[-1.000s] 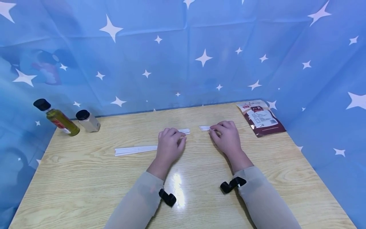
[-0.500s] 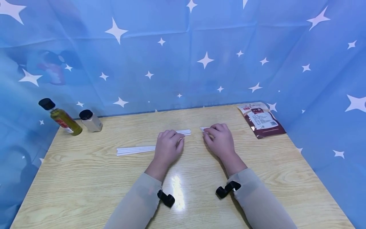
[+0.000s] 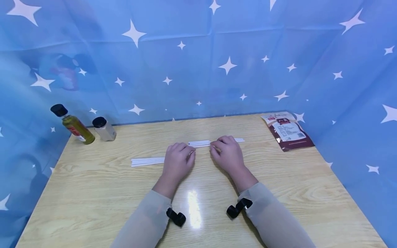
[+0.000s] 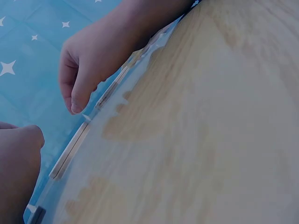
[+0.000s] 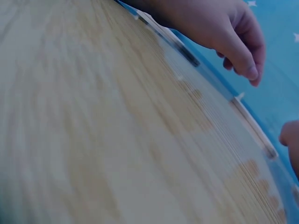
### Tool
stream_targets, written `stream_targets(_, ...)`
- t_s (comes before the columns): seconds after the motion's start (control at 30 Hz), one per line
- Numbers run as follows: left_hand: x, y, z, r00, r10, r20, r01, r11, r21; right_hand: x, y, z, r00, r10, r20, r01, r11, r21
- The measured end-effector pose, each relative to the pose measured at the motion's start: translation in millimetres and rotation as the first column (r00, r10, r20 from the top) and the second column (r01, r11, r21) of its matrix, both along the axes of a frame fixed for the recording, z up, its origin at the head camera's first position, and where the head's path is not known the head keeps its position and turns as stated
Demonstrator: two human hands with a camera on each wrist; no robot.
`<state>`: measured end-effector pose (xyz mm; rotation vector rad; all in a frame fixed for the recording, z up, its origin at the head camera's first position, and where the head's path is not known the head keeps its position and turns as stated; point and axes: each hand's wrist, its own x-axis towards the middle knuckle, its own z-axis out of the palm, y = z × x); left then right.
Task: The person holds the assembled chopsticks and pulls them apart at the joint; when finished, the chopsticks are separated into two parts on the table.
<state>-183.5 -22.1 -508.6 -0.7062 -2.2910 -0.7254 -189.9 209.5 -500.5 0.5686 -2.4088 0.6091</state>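
Observation:
Three groups of thin white strips lie flat on the wooden table, the strips of each side by side. In the head view my left hand [image 3: 178, 160] has its fingertips at the left end of the middle strips [image 3: 200, 143]. The left strips [image 3: 147, 161] run partly hidden behind this hand. My right hand [image 3: 227, 153] has its fingertips at the right end of the middle strips, and the right strips [image 3: 239, 140] show just beyond it. Both hands have loosely curled fingers. The right wrist view shows the left thumb [image 5: 243, 65] close to the fingers, with no strip visible between them.
At the back left stand an oil bottle [image 3: 77, 129] with a black cap and a small black-lidded jar [image 3: 105, 130]. A maroon and white food pouch [image 3: 288, 132] lies at the back right. A blue starry curtain [image 3: 198, 69] hangs behind the table [image 3: 124, 199].
My right hand has moved left, from the right strips to the right end of the middle strips. My left hand has shifted a little left, uncovering more of them. The head view has turned slightly.

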Motion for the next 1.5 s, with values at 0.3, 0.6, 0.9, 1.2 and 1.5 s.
stream_targets(0.3, 5.8, -27.7, 1.2, 0.998, 0.062, 0.034, -0.062, 0.998, -0.002, -3.5, -30, -4.3, 0.996, 0.060, -0.066, -0.057, 0.998, 0.037)
stream_targets(0.6, 6.1, -65.7, 0.9, 0.987, 0.151, 0.047, -0.152, 0.988, 0.024, -5.8, -64, -3.0, 0.994, 0.107, -0.027, -0.105, 0.993, 0.059)
stream_targets(0.9, 11.3, -114.6, 0.7, 0.937, 0.300, 0.180, -0.312, 0.949, 0.045, -6.5, -94, -3.3, 0.992, 0.127, -0.019, -0.125, 0.989, 0.080)
stream_targets(1.2, 11.5, -126.5, -4.2, 0.920, 0.319, 0.226, -0.337, 0.941, 0.042, -3.8, -117, -0.3, 0.987, 0.135, 0.085, -0.143, 0.985, 0.101)
stream_targets(1.5, 11.3, -134.4, -5.0, 0.868, 0.308, 0.389, -0.332, 0.943, -0.006, -4.3, -128, -1.1, 0.973, 0.163, 0.166, -0.184, 0.975, 0.124)
